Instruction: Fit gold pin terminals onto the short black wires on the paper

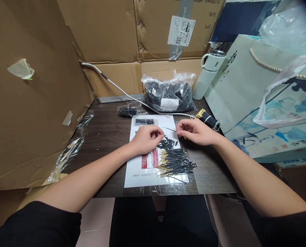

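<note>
Right hand (196, 132): thumb and fingertips pinched on one thin dark wire (170, 129), whose free end points toward the left hand.
Left hand (146, 138): thumb and forefinger brought together; I cannot tell whether something tiny sits between them.
Wire tip: just beyond the left hand's fingertips, seemingly apart from them.
Short pieces: loose heap of short black tube-like pieces (166, 144), just right of and below the left fingertips, on a white printed paper sheet (142, 182).
Wire pile: black wires with gold-coloured ends (178, 163), nearer the body than both hands, gold ends mostly leftward.
Tied bundle: gold-tipped black wires with a pale tie (210, 120), just beyond the right hand on the dark wood-grain desk (109, 125).
Grip: a light pinch should serve; squeezing hard could kink so slender a wire.
Control: pinching closer to the tip would probably limit wobble.
Clearance: keeping both wrists above the heap and pile should avoid scattering them.
</note>
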The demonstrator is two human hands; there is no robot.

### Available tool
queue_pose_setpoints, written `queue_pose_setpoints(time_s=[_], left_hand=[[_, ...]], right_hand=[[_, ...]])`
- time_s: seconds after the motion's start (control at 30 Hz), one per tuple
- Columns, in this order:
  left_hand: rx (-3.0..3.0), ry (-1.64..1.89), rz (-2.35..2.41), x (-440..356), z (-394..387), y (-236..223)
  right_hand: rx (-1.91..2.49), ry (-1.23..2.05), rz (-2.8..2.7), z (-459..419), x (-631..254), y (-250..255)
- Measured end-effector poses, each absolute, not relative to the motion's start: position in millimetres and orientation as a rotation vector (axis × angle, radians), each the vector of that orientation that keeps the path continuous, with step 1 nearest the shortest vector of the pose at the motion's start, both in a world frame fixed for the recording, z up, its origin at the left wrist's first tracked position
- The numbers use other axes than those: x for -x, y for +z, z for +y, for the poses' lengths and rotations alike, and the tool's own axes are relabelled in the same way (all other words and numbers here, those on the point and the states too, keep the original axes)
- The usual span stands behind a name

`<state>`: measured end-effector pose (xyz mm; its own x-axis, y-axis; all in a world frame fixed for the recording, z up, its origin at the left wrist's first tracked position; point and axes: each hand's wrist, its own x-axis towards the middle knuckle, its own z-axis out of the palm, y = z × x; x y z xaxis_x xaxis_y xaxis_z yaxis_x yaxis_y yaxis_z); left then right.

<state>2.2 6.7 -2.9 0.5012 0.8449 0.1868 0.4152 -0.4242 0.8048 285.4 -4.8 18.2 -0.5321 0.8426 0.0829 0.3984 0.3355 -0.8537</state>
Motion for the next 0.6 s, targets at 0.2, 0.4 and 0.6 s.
queue_pose_setpoints(time_s=[0.2, 0.4, 0.6], left_hand=[[-1.61, 0.891, 1.064, -5, 16, -10], [-1.564, 0.889, 1.043, -5, 18, -11], [-1.589, 0.903, 1.051, -5, 19, -12]], right_hand=[[1.182, 1.041, -1.835, -4, -276, 6], [1.233, 0.838, -1.827, -7, -276, 11], [1.236, 0.82, -1.888, -7, -276, 11]])
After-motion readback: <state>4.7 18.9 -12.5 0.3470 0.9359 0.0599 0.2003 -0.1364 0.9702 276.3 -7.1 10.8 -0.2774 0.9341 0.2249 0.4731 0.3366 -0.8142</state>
